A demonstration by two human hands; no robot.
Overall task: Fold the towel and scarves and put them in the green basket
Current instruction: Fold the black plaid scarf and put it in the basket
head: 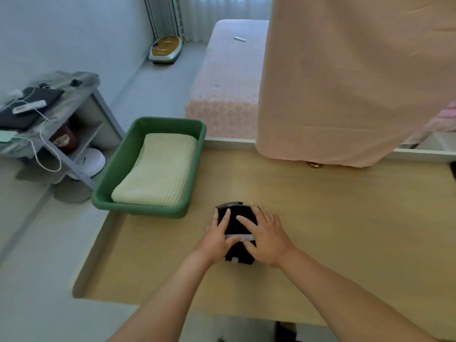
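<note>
**Pressing a folded black scarf flat with 2 hands**

Pressing down side by side, the left hand (218,239) and the right hand (267,239) both lie palm-down on a small folded black scarf (238,224). The fingers of each hand are stretched out and spread, not curled round the cloth. The 2 thumbs come close together over a pale stripe that crosses the scarf. Another pale stripe shows at its far edge, and a corner of the dark cloth sticks out below the hands, toward the person.

The scarf rests on a light wooden table (345,230), near the table's middle. To the left, at the table's far left corner, stands the green basket (118,166), near the scarf but not touching it. 1 folded cream towel (158,171) with a waffle weave lies inside it and fills most of the bottom.

A large peach cloth (345,82) hangs down at the upper right, its lower edge at the table's far side. Behind the table is a bed (227,82) with a pink patterned cover. On the left, a grey side stand (103,107) carries a dark laptop (42,95), a white remote (29,106) and a white cable (47,149).
</note>
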